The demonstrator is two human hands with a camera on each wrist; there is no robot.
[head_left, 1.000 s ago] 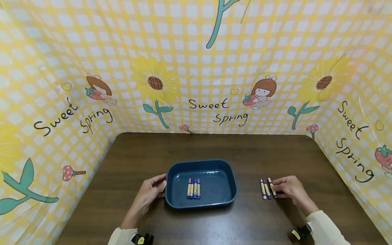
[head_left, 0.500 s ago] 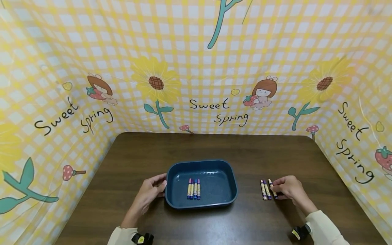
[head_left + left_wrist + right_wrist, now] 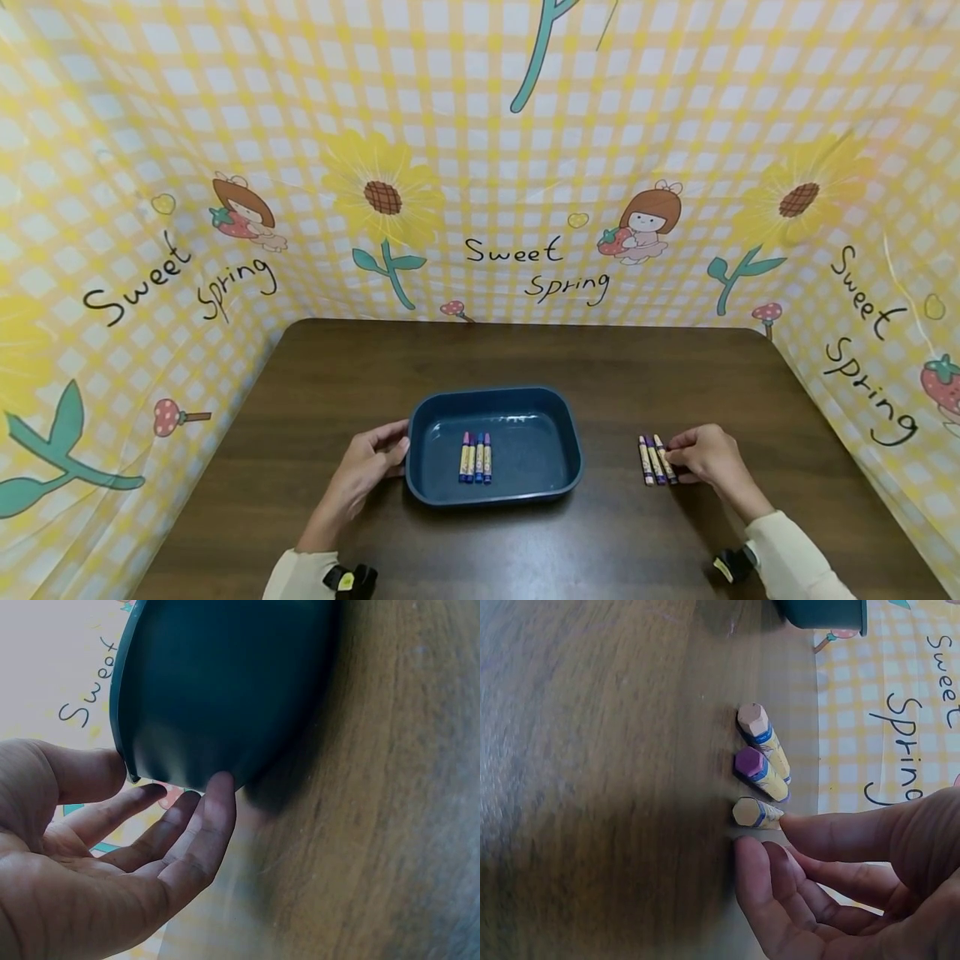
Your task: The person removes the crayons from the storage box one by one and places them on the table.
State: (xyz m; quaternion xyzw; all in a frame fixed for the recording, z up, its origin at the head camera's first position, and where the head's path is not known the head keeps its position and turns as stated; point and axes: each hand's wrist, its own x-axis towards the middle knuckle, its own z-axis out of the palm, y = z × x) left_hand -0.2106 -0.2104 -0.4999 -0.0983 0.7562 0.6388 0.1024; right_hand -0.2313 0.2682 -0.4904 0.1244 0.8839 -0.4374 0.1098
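My left hand (image 3: 360,468) rests against the left end of a dark blue tray (image 3: 495,498). In the left wrist view its thumb tip is at the rim of the tray (image 3: 217,697), with the fingers loosely bent by the end wall. Several crayons (image 3: 475,460) lie side by side inside the tray. My right hand (image 3: 708,460) is at the rightmost crayon (image 3: 664,460) of three on the table. The right wrist view shows a thumb tip touching that cream-ended crayon (image 3: 748,813); the other fingertips are below it. Beside it lie a purple crayon (image 3: 751,763) and a pale pinkish one (image 3: 754,720).
A brown wooden table (image 3: 375,358) carries everything. Yellow checked cloth (image 3: 480,183) with printed flowers and lettering rises behind its back edge and along both sides. Black bands (image 3: 735,565) are worn on both wrists.
The rightmost crayon has shifted left, closer to the other two on the table, along with my right hand's fingertips. My left hand and the tray have stayed in place.
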